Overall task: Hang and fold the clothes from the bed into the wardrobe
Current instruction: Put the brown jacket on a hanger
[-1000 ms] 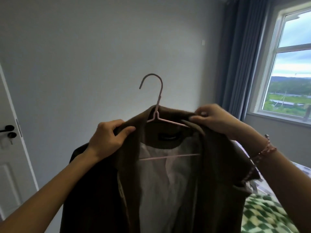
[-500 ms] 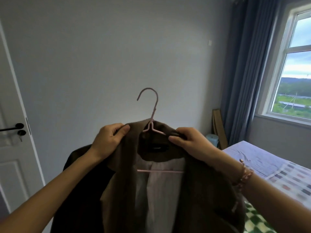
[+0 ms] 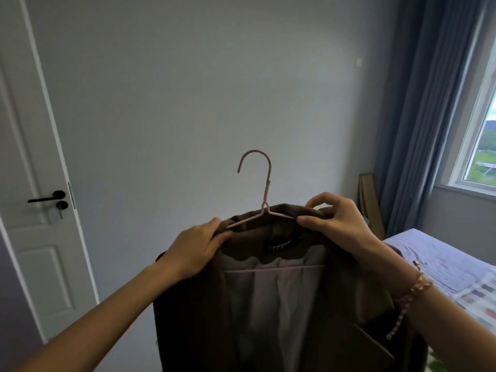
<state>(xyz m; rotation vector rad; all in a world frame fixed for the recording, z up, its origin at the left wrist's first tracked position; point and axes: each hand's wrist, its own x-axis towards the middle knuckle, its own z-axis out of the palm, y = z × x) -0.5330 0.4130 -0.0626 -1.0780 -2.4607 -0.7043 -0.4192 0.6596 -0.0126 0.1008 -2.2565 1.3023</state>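
One head-worn wide-angle view, facing a grey wall (image 3: 188, 89), close behind the held-up jacket (image 3: 193, 318)

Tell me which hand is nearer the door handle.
Left. The left hand grips the jacket at one shoulder, right of the handle. The right hand pinches the other shoulder, farther right, toward the window.

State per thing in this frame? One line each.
Jacket: on the hanger, front open, held up in the air.
Hanger: upright, hook free, hung on nothing.
Left hand: grips the jacket's shoulder.
Right hand: pinches the jacket's other shoulder.
Door: shut.
Curtain: drawn aside.
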